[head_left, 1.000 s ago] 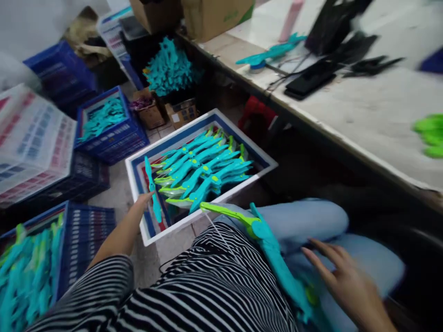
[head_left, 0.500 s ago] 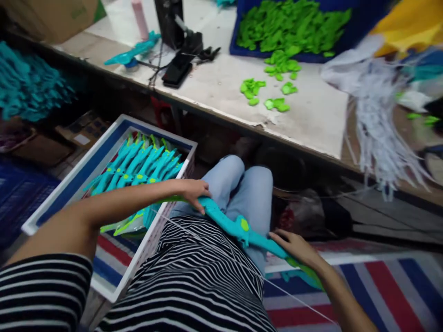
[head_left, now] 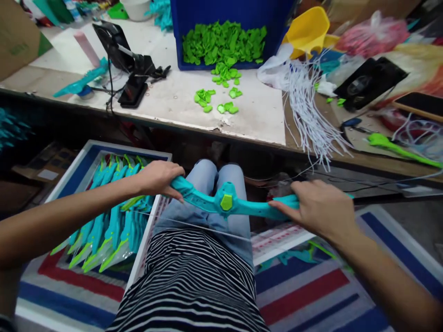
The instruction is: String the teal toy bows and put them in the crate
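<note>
A teal toy bow [head_left: 204, 202] with a lime-green emblem at its middle spans my lap, held out level above the jeans. My left hand [head_left: 159, 177] is wrapped around its left limb, and my right hand [head_left: 321, 206] grips the right limb. A thin white bowstring [head_left: 195, 226] runs slack-looking below the bow, over the striped shirt; its right end is hidden. Beside my left arm, several similar teal toy bows [head_left: 112, 226] with green tips lie in rows in a white-rimmed crate [head_left: 147, 244].
Another striped-lined crate [head_left: 280, 246] at right holds teal pieces [head_left: 296, 256]. On the bench ahead stand a blue bin [head_left: 177, 41] of green pieces [head_left: 224, 44], a phone [head_left: 133, 92], a bundle of white strings [head_left: 308, 110] and a yellow scoop [head_left: 308, 32].
The bow has swung from a slant down to the right to nearly level, its emblem now facing up to me. My right hand has risen and wrapped the limb. The view has shifted right.
</note>
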A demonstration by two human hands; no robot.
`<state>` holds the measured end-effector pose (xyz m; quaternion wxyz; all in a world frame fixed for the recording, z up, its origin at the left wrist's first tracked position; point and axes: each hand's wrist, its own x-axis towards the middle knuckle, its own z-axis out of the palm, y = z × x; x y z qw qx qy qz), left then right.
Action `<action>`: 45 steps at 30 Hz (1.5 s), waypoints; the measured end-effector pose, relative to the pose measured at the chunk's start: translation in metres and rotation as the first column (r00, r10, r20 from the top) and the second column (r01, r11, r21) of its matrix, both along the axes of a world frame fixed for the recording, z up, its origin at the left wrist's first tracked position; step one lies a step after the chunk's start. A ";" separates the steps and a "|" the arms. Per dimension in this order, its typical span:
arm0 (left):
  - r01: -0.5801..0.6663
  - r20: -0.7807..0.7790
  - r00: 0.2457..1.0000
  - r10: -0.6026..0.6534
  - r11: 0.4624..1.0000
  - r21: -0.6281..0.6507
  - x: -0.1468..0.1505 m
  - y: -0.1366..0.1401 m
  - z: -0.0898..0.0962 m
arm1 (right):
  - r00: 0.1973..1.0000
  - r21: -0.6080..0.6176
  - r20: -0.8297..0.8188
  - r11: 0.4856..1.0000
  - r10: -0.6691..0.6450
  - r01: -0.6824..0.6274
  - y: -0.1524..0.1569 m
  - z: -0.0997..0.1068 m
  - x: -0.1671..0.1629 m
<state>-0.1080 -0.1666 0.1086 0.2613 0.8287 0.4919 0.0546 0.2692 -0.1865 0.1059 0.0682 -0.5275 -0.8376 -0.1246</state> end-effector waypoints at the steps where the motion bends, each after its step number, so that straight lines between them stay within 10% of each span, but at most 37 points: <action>1: -0.039 0.025 0.999 0.038 0.996 0.074 -0.002 0.001 0.009 | 1.000 0.060 -0.016 0.998 -0.006 0.007 0.005 0.008 -0.003; 8: -0.404 0.342 0.890 0.300 0.868 0.288 -0.036 -0.003 0.046 | 0.995 0.248 -0.095 0.968 -0.006 0.030 0.036 0.050 -0.031; 14: -0.854 0.749 0.361 0.556 0.519 0.026 -0.060 -0.008 0.024 | 0.964 0.289 -0.252 0.944 -0.083 0.156 0.060 0.065 -0.065; 18: -0.576 0.790 -0.024 0.613 0.637 -0.512 -0.027 -0.005 0.013 | 0.934 0.278 -0.357 0.955 0.002 0.104 0.073 0.050 -0.104; 22: -0.511 0.815 -0.263 0.516 0.642 -0.572 0.006 -0.030 0.003 | 0.889 0.326 -0.456 0.936 0.034 0.131 0.086 0.040 -0.141; 25: -0.429 0.736 -0.234 0.635 0.612 -0.664 0.030 -0.061 -0.025 | 0.863 0.357 -0.505 0.917 0.029 0.179 0.091 0.038 -0.167; 28: 0.044 0.578 -0.201 0.791 0.597 -0.801 0.054 -0.078 -0.057 | 0.872 0.365 -0.481 0.926 0.093 0.102 0.080 0.029 -0.196; 32: -0.056 0.463 -0.628 0.625 0.557 -0.828 0.049 -0.081 -0.079 | 0.875 0.308 -0.326 0.915 0.359 -0.261 0.035 -0.003 -0.239; 40: -0.486 0.523 -0.826 0.209 0.205 -0.850 -0.026 -0.181 -0.102 | 0.670 -0.068 -0.224 0.674 0.708 -0.735 -0.057 -0.085 -0.331; 45: -0.327 0.312 -0.945 0.099 -0.322 -0.888 -0.069 -0.228 -0.149 | 0.499 -0.450 -0.159 0.387 0.852 -0.805 -0.119 -0.109 -0.372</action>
